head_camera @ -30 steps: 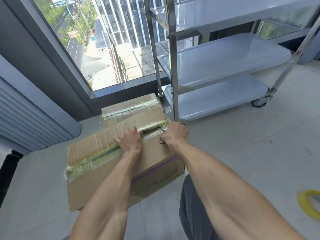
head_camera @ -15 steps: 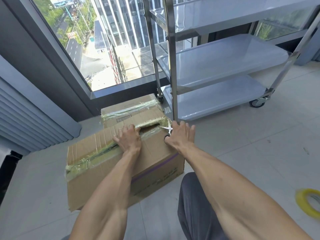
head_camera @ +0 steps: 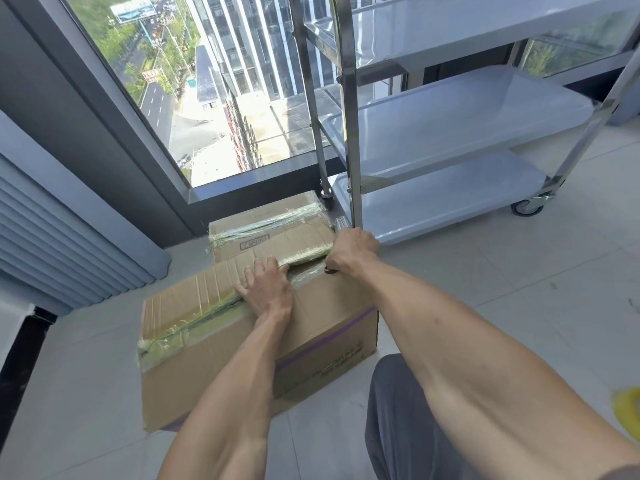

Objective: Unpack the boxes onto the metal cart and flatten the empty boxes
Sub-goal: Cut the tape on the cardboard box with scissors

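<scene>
- The right hand point(head_camera: 351, 252) is clenched again at the far right end of the taped seam, at about 1 o'clock from the box's middle. Half a second ago its fingers were spread with the scissor blades showing. Now only a dark loop of the scissors point(head_camera: 330, 270) peeks out beneath the fist, so the hand is grasping the tool.
- The left hand point(head_camera: 266, 288) has hardly moved. It presses flat on the top of the near box point(head_camera: 249, 336), fingertips hooked at the slit edge of the seam, grasping nothing.
- The cut in the tape point(head_camera: 194, 318) looks open from the left hand toward 2 o'clock. From the hand toward 8 o'clock the greenish tape is still stuck down.
- My reading: the right end is being finished, the flaps are not yet free, and unpacking has not begun.
- The second box point(head_camera: 266, 221) sits at 12 o'clock, touching the first, still taped.
- The metal cart point(head_camera: 450, 202) stands at 2 o'clock with bare shelves.
- A yellow tape roll point(head_camera: 628, 408) lies at 4 o'clock.
</scene>
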`<act>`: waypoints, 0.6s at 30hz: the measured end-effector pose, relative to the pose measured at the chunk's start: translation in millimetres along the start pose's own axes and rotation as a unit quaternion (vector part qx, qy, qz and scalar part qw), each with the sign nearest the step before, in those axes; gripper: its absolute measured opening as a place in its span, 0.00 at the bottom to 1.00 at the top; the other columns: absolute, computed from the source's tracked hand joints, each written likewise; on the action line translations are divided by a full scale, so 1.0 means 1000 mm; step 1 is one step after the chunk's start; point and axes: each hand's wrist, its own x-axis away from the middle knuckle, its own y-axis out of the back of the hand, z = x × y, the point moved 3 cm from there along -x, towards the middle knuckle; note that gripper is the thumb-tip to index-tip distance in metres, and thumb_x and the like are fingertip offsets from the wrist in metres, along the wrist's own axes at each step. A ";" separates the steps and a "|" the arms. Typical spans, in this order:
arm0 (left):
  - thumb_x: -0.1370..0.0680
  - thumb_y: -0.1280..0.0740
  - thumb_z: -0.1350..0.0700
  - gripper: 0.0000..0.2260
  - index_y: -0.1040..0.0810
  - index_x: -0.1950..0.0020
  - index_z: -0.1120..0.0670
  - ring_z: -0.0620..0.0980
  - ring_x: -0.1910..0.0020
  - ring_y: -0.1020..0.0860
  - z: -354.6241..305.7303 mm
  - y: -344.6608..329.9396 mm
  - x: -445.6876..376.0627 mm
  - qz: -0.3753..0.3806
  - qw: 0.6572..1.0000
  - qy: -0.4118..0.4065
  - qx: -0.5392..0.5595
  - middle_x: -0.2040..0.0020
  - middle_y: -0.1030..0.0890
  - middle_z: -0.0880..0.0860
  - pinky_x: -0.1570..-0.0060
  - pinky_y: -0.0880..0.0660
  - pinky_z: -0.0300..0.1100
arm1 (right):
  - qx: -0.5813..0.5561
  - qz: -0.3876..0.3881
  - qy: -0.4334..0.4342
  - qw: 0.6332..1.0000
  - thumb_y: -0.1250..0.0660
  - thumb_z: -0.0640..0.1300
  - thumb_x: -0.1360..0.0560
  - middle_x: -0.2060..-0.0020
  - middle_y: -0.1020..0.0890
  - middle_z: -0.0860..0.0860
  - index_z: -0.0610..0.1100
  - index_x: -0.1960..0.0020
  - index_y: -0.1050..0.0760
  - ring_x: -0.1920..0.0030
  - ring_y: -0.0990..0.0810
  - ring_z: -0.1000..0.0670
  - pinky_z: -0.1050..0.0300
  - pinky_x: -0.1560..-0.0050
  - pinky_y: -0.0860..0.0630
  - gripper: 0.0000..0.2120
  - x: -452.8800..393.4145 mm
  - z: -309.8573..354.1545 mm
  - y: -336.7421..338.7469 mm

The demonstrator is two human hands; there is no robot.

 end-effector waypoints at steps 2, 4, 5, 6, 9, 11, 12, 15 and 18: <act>0.19 0.39 0.44 0.13 0.22 0.39 0.48 0.54 0.37 0.26 0.002 0.003 -0.001 -0.007 1.000 -0.002 0.010 0.38 0.21 0.51 0.34 0.36 0.63 | -0.016 0.001 0.005 1.000 0.22 0.44 0.36 0.53 0.19 0.48 0.45 0.49 0.21 0.50 0.21 0.45 0.56 0.52 0.22 0.17 -0.001 0.000 0.004; 0.19 0.38 0.43 0.13 0.21 0.41 0.48 0.54 0.38 0.25 0.004 0.004 -0.001 -0.014 1.000 -0.006 0.020 0.40 0.20 0.50 0.35 0.34 0.62 | -0.026 -0.001 0.012 1.000 0.23 0.41 0.36 0.54 0.18 0.47 0.44 0.50 0.20 0.50 0.20 0.45 0.57 0.53 0.21 0.15 0.001 -0.001 0.004; 0.19 0.38 0.43 0.13 0.21 0.42 0.48 0.54 0.39 0.25 0.004 0.006 -0.002 -0.016 1.000 -0.008 0.024 0.41 0.20 0.50 0.36 0.33 0.61 | -0.028 -0.006 0.017 0.999 0.25 0.40 0.36 0.55 0.18 0.47 0.44 0.51 0.20 0.51 0.19 0.45 0.57 0.54 0.21 0.14 0.003 -0.002 0.002; 0.19 0.37 0.43 0.13 0.21 0.42 0.48 0.54 0.39 0.25 0.004 0.007 -0.002 -0.018 0.999 -0.009 0.027 0.42 0.19 0.50 0.36 0.33 0.60 | -0.031 -0.012 0.020 0.999 0.26 0.39 0.36 0.56 0.18 0.47 0.44 0.51 0.20 0.51 0.19 0.45 0.57 0.55 0.21 0.13 0.005 -0.002 0.001; 0.19 0.37 0.43 0.12 0.20 0.43 0.48 0.54 0.40 0.25 0.004 0.012 -0.002 -0.021 0.999 -0.007 0.034 0.43 0.19 0.50 0.38 0.32 0.57 | -0.025 -0.027 0.034 0.999 0.27 0.39 0.35 0.62 0.20 0.49 0.44 0.58 0.22 0.55 0.19 0.46 0.57 0.58 0.22 0.08 0.013 -0.007 -0.001; 0.19 0.36 0.44 0.12 0.19 0.43 0.48 0.54 0.41 0.25 0.002 0.016 -0.002 -0.025 0.999 -0.001 0.039 0.43 0.19 0.50 0.37 0.33 0.57 | 0.008 -0.040 0.053 0.998 0.28 0.40 0.37 0.69 0.24 0.51 0.46 0.67 0.29 0.60 0.20 0.47 0.58 0.61 0.25 0.09 0.020 -0.012 0.000; 0.19 0.37 0.44 0.12 0.19 0.43 0.48 0.54 0.40 0.24 0.001 0.017 -0.003 -0.028 0.999 0.003 0.041 0.44 0.18 0.50 0.37 0.33 0.57 | 0.028 -0.049 0.064 0.996 0.29 0.41 0.38 0.71 0.26 0.51 0.47 0.69 0.33 0.62 0.21 0.48 0.58 0.61 0.24 0.12 0.023 -0.013 0.001; 0.19 0.37 0.43 0.12 0.19 0.44 0.48 0.54 0.40 0.24 -0.002 0.018 -0.004 -0.026 0.999 0.012 0.032 0.44 0.18 0.51 0.37 0.34 0.58 | 0.065 -0.064 0.076 0.993 0.30 0.45 0.39 0.72 0.28 0.52 0.48 0.68 0.36 0.64 0.22 0.48 0.57 0.57 0.22 0.13 0.028 -0.013 0.000; 0.19 0.37 0.43 0.13 0.19 0.43 0.48 0.54 0.39 0.25 -0.002 0.014 -0.004 -0.017 0.999 0.014 0.025 0.43 0.19 0.51 0.36 0.34 0.59 | 0.023 -0.053 0.064 0.996 0.28 0.42 0.32 0.68 0.26 0.50 0.47 0.59 0.31 0.59 0.21 0.47 0.57 0.58 0.24 0.11 0.026 -0.012 -0.003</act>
